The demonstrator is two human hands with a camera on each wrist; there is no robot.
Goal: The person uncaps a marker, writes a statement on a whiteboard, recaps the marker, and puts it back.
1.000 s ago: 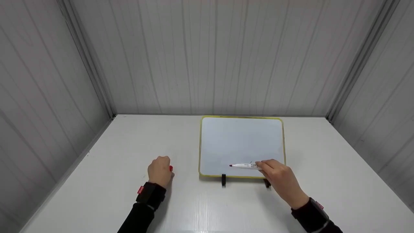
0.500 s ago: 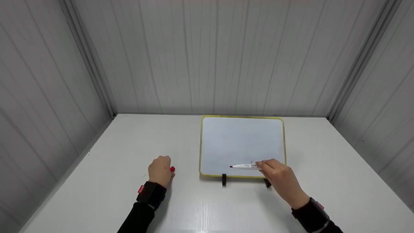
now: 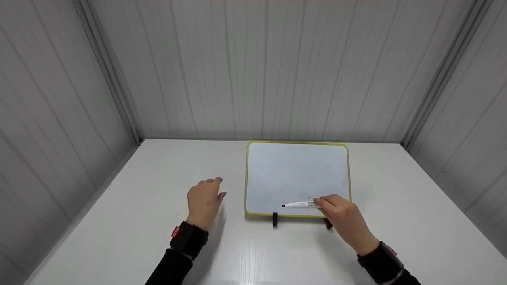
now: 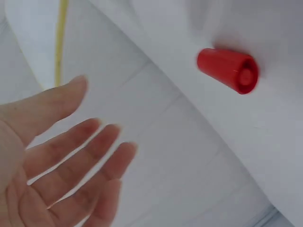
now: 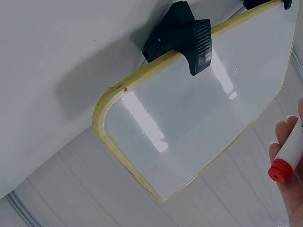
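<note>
White plastic forms the barrel of the marker, which the right hand pinches at its rear end between thumb and fingers. The marker lies nearly level, its red tip pointing to 9 o'clock, in front of the lower edge of the board. Whether the tip touches the surface cannot be told.

The board stands on the desk at 12 o'clock from the right hand, yellow-framed and carried on two black clip feet.

The left hand hovers above the desk at 9 o'clock from the board, fingers released and spread, holding nothing. The red cap lies on the desk just beside it; the head view does not show it.

Handling judgement:
- The marker appears light, stiff and smooth; a grip nearer mid-barrel would likely give better tip control.
- The cap is small and round, and may roll.
- The board looks light and may shift or tip under pressure.
</note>
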